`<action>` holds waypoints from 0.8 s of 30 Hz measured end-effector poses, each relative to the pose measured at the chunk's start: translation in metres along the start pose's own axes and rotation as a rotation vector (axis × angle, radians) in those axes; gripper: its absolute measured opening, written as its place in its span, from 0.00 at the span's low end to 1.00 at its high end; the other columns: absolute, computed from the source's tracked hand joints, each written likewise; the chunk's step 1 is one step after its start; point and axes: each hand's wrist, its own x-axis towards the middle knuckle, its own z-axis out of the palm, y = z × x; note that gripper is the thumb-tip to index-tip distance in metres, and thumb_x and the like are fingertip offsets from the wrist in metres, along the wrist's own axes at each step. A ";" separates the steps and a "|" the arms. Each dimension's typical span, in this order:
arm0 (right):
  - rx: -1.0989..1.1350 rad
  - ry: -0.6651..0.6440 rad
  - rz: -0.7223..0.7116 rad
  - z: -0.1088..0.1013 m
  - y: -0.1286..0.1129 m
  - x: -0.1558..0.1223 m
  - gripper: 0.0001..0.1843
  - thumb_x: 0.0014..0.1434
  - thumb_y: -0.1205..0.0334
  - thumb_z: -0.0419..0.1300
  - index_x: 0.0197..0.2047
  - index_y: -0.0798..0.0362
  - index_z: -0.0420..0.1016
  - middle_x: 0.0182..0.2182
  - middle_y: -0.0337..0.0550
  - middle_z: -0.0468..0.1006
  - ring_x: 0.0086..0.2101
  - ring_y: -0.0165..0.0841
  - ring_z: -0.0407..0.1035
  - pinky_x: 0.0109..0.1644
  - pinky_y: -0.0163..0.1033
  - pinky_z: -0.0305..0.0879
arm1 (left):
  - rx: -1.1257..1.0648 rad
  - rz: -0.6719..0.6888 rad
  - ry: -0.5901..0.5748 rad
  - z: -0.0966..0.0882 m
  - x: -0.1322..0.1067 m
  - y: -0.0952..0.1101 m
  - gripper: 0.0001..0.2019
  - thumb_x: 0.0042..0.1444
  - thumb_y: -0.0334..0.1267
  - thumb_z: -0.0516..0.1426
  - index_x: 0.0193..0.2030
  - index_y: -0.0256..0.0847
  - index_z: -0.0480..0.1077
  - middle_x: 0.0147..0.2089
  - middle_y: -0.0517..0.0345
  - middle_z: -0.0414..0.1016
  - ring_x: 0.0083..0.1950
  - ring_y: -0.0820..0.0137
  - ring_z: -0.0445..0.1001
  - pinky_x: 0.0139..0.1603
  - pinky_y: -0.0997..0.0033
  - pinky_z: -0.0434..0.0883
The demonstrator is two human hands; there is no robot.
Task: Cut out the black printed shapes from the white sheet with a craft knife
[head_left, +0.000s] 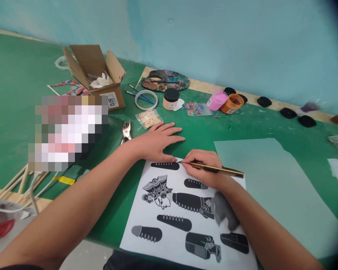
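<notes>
A white printed sheet (169,240) with several black figure parts lies on the green table (17,93) in front of me. My left hand (154,141) rests flat with fingers spread at the sheet's top edge, pressing it down. My right hand (204,168) is closed on a gold and black pen-like tool (222,171), its tip touching the sheet near the top black shape (165,165).
A pale green sheet (270,180) lies to the right. Behind are pliers (126,131), a bag of gold bits (150,118), a tape ring (146,99), a jar (171,98), a paint palette (165,80), pink (216,100) and orange (232,103) tubs and a cardboard box (94,73). Wooden sticks (14,183) lie left.
</notes>
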 end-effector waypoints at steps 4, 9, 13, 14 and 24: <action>-0.020 -0.034 -0.013 -0.004 -0.001 -0.001 0.04 0.58 0.69 0.62 0.34 0.52 0.78 0.30 0.39 0.78 0.31 0.28 0.71 0.36 0.35 0.65 | -0.003 -0.006 -0.004 0.000 0.001 0.000 0.38 0.59 0.62 0.54 0.72 0.48 0.55 0.77 0.53 0.44 0.77 0.52 0.37 0.74 0.46 0.36; -0.039 -0.070 -0.021 -0.007 -0.002 -0.001 0.05 0.61 0.68 0.61 0.37 0.51 0.79 0.31 0.39 0.79 0.32 0.28 0.72 0.37 0.35 0.66 | -0.003 -0.017 -0.024 0.001 0.001 0.002 0.38 0.60 0.62 0.53 0.73 0.48 0.53 0.78 0.53 0.41 0.78 0.53 0.35 0.74 0.46 0.35; -0.069 -0.033 -0.016 -0.005 -0.005 -0.001 0.04 0.60 0.68 0.62 0.35 0.51 0.78 0.28 0.37 0.77 0.30 0.28 0.71 0.35 0.34 0.64 | -0.007 -0.036 -0.034 0.001 0.000 0.006 0.39 0.60 0.63 0.52 0.73 0.49 0.52 0.78 0.54 0.40 0.78 0.54 0.33 0.74 0.46 0.34; -0.068 -0.028 -0.015 -0.005 -0.006 -0.001 0.04 0.60 0.68 0.62 0.35 0.52 0.78 0.28 0.37 0.77 0.30 0.27 0.70 0.35 0.34 0.64 | -0.007 -0.041 -0.036 0.001 0.001 0.006 0.39 0.60 0.63 0.52 0.73 0.49 0.52 0.78 0.54 0.40 0.78 0.54 0.33 0.74 0.46 0.34; -0.077 -0.029 -0.035 -0.002 -0.005 -0.004 0.04 0.60 0.69 0.61 0.34 0.51 0.75 0.27 0.35 0.72 0.29 0.27 0.67 0.33 0.35 0.61 | -0.018 -0.064 -0.055 0.001 0.003 0.008 0.39 0.60 0.63 0.53 0.73 0.47 0.52 0.78 0.54 0.38 0.78 0.55 0.31 0.75 0.47 0.34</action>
